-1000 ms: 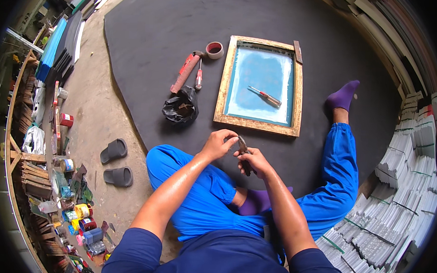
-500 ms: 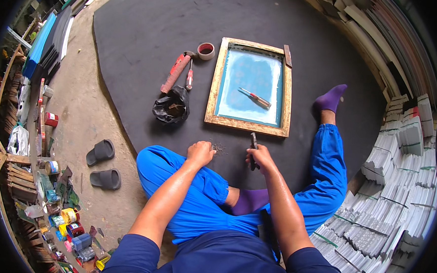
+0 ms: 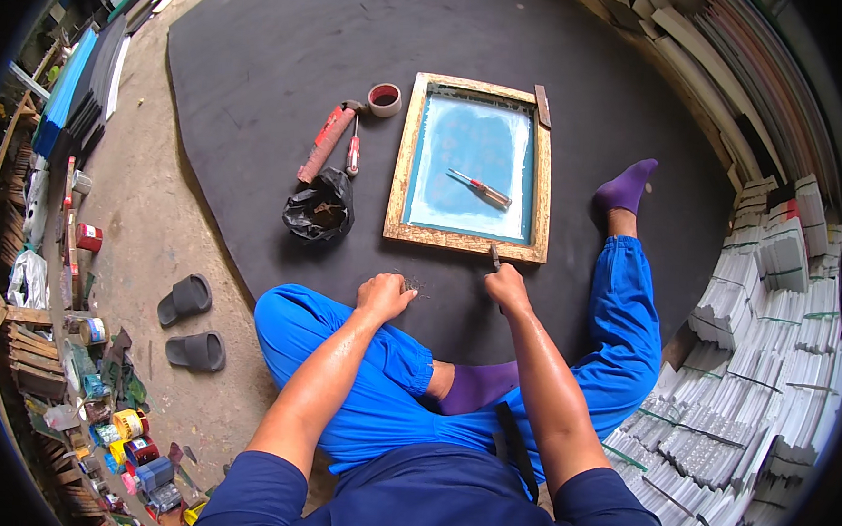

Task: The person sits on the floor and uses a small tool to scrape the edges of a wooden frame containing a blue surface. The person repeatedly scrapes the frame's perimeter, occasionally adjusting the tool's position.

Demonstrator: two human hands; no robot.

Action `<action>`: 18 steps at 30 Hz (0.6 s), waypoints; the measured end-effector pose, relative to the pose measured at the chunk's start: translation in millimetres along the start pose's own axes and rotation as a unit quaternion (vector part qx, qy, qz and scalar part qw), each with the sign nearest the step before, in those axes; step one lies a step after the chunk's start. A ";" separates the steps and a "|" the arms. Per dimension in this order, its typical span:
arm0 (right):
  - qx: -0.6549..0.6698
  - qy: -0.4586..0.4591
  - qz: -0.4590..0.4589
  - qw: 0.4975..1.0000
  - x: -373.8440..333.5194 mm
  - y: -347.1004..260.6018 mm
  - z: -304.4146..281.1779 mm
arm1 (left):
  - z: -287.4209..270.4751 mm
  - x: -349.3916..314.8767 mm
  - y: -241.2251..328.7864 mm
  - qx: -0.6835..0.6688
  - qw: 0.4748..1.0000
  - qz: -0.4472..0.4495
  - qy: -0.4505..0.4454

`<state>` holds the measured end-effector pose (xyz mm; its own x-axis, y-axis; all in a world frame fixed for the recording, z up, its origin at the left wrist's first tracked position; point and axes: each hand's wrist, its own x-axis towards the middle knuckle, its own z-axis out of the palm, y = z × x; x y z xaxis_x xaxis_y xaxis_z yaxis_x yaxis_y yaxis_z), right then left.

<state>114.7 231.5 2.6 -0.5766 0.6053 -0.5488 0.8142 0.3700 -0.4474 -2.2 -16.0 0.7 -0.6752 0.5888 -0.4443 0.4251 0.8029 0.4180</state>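
Observation:
My right hand [image 3: 507, 288] is closed around a slim dark-handled tool [image 3: 495, 254], whose exact kind is hard to make out. The tool's tip is at the near rail of a wooden screen-printing frame [image 3: 465, 241]. The frame lies flat, with blue and white mesh. On the mesh rests a screwdriver [image 3: 482, 187] with a clear and red handle. My left hand [image 3: 386, 297] is closed, low over the black sheet; its fingers hide what they may hold. Beside its fingertips lies a small pile of tiny dark bits [image 3: 416, 288].
Left of the frame are a black plastic bag [image 3: 321, 206], a red-handled hammer [image 3: 328, 144], another screwdriver [image 3: 354, 150] and a tape roll [image 3: 384, 100], all on the black sheet [image 3: 259, 74]. Slippers [image 3: 191, 299] and paint cans [image 3: 132, 424] stand left; bundled white stacks [image 3: 748, 375] line the right.
My right hand has swung forward, bringing the tool from upright beside the frame to its near rail. My left hand stays by the dark bits. The view has shifted slightly.

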 end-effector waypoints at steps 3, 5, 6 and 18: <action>-0.019 0.001 0.019 1.000 -10.3 -15.3 -3.2 | -0.5 -1.1 -0.5 -0.010 1.000 0.003 0.008; -0.028 -0.001 0.030 0.999 -12.9 -21.2 -4.7 | -0.4 -0.1 0.3 -0.015 1.000 0.002 0.010; -0.032 0.001 0.034 0.999 -13.0 -22.6 -5.0 | 1.3 0.7 0.3 -0.018 1.000 0.005 0.018; -0.071 0.041 0.060 0.995 -25.6 -34.3 -4.3 | 3.4 5.1 2.7 -0.034 0.999 -0.004 0.019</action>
<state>101.9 206.4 35.1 -0.4722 0.7046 -0.5297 0.8814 0.3845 -0.2743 -2.4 -10.5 -3.2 -0.7014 0.5776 -0.4177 0.3789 0.7985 0.4679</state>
